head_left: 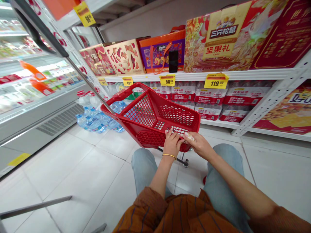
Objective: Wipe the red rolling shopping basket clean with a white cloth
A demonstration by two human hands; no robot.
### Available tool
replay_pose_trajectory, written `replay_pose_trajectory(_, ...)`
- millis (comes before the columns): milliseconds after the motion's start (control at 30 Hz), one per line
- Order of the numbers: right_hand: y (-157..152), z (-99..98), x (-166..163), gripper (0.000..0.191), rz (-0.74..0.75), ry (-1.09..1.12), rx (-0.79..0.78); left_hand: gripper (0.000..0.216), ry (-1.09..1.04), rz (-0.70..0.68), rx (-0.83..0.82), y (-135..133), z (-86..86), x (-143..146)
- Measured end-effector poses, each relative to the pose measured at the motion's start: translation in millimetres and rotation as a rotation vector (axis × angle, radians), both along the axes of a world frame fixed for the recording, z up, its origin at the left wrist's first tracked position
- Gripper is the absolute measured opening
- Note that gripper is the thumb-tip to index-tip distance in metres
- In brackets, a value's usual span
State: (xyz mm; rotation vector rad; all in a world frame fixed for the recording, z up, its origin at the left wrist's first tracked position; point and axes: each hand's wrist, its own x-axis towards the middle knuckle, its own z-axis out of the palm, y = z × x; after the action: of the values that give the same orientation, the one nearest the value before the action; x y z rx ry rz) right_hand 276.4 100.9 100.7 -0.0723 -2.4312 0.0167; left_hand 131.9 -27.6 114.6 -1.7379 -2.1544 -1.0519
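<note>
A small red plastic shopping cart (170, 111) stands in front of my knees, its bin wide at the top with latticed walls. My left hand (172, 144) rests on the near rim of the bin, fingers stretched out over the edge, holding nothing I can see. Beside it, my right hand (200, 145) is closed round a crumpled white tissue (189, 137) at the near right corner of the rim. No goods show inside the bin. A gold bangle circles my left wrist.
Gift boxes (218, 42) line the shelf ahead, with a black phone (173, 61) upright before them. Packs of bottled water (209, 97) fill the lower shelf; large water bottles (97, 116) stand on the floor. A chilled cabinet (43, 113) runs along the left.
</note>
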Motion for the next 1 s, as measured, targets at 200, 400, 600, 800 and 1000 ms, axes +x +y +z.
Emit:
replay_pose_trajectory(200, 3, -2.6, 5, 0.036, 0.041, 0.004, -0.076, 0.018, -0.031, -0.009, 0.0, -1, 1.3, -1)
replay_pose_trajectory(400, 2, -7.0, 14, 0.038, 0.047, 0.081, -0.079, 0.014, -0.046, 0.003, 0.025, -3, 1.3, 0)
replay_pose_trajectory(600, -22, -3.5, 0, 0.035, -0.022, 0.181, -0.161, 0.011, -0.068, 0.005, 0.038, -3, -0.1, -1)
replay_pose_trajectory(800, -33, -5.1, -16, 0.039, -0.031, 0.143, -0.089, 0.019, -0.045, -0.023, -0.013, -5, -0.8, -8)
replay_pose_trajectory(1000, -15, -5.7, -2, 0.038, 0.042, 0.042, -0.105, 0.014, -0.013, -0.037, 0.012, -7, -3.8, -13)
